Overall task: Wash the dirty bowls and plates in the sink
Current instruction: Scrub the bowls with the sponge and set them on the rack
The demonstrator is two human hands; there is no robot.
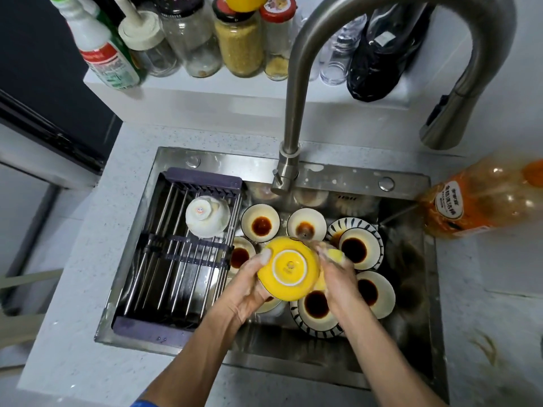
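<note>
The counter (73, 333), pale and speckled, frames a steel sink (411, 333) set into it. A tall curved tap (293, 98) rises from the sink's 12 o'clock edge, its spray head hanging at 2 o'clock. A shelf (176, 92) behind the tap carries jars (239, 39), a spray bottle (100, 51) and a black bag (379, 60). An orange bottle (470, 201) lies tilted on the counter at the sink's 3 o'clock side.

A drying rack (164, 259) spans the sink's 9 o'clock half, and one white bowl (207, 215) sits upside down on it toward 12 o'clock.

In the basin's 3 o'clock half lie the dirty bowls and plates, most with a dark brown pool of sauce in the middle: two small white bowls (261, 222) side by side at 12 o'clock, a striped plate (357, 245) with a bowl on it at 2 o'clock, a plain bowl (371, 293) at 4 o'clock, and a second striped plate (317, 312) with a bowl at 6 o'clock. More bowls are partly hidden under the hands.

Above the basin's middle, a yellow bowl (289, 268) is held bottom up, its white foot ring facing the camera. The left hand (249, 286) grips its 9 o'clock rim, thumb on the outside. The right hand (335, 274) is curled round a yellow sponge (336, 255) pressed against the bowl's 3 o'clock side; this hand is blurred and sudsy.
</note>
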